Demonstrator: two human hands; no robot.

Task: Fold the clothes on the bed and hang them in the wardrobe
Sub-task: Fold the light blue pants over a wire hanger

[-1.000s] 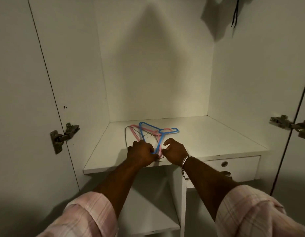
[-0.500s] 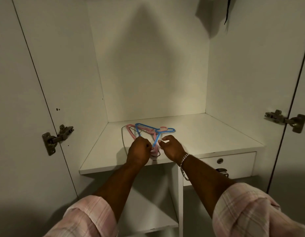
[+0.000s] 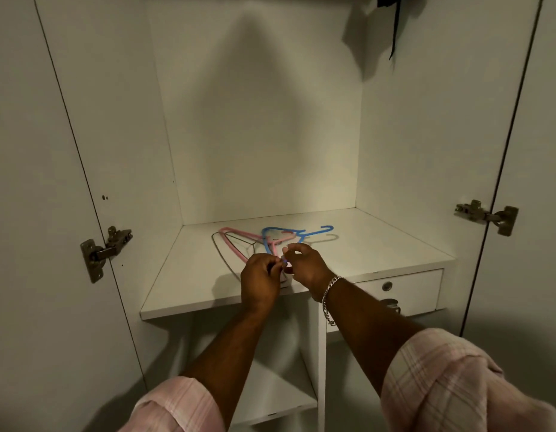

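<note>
A tangle of hangers lies on the white wardrobe shelf: a blue hanger, a pink hanger and a thin wire hanger. My left hand and my right hand meet at the near corner of the tangle. Both pinch the hangers there with curled fingers. The blue hanger's hook is lifted off the shelf and casts a shadow. A silver bracelet hangs on my right wrist. No clothes from the bed are in view.
The wardrobe stands open, with metal hinges on the left door and the right door. A drawer with a round lock sits under the shelf at right. A lower shelf lies below. Something dark hangs at the top right.
The blue hanger has swung to the right and its hook has risen off the shelf. My hands have drawn closer together on the tangle.
</note>
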